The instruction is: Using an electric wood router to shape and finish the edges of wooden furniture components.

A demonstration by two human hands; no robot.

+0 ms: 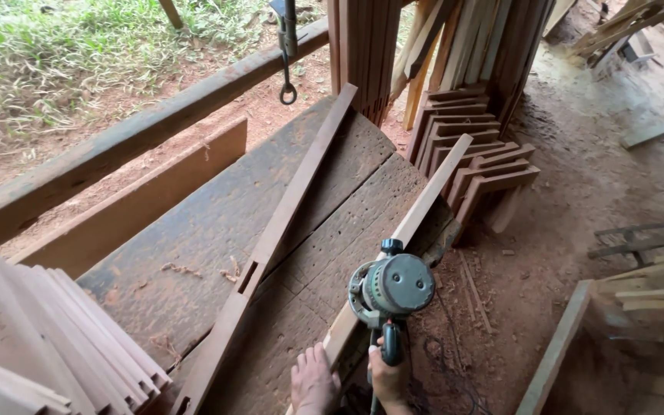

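The bottom edge cuts off both wrists, so only the back of the left hand (314, 382) and part of the right hand (388, 380) show. The right hand's fingers wrap a handle, hidden beneath the round power tool (390, 289). The tool's cutting part cannot be seen against the pale strip (423, 203). The stacked boards (48, 338) run off the left edge. The worktop (209, 230) near end is cut off below.

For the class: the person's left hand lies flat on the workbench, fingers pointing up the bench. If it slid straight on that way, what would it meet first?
Probably the pale wooden strip, which runs diagonally just ahead of the left hand, beside the power tool in the right hand. Depth is hard to judge.
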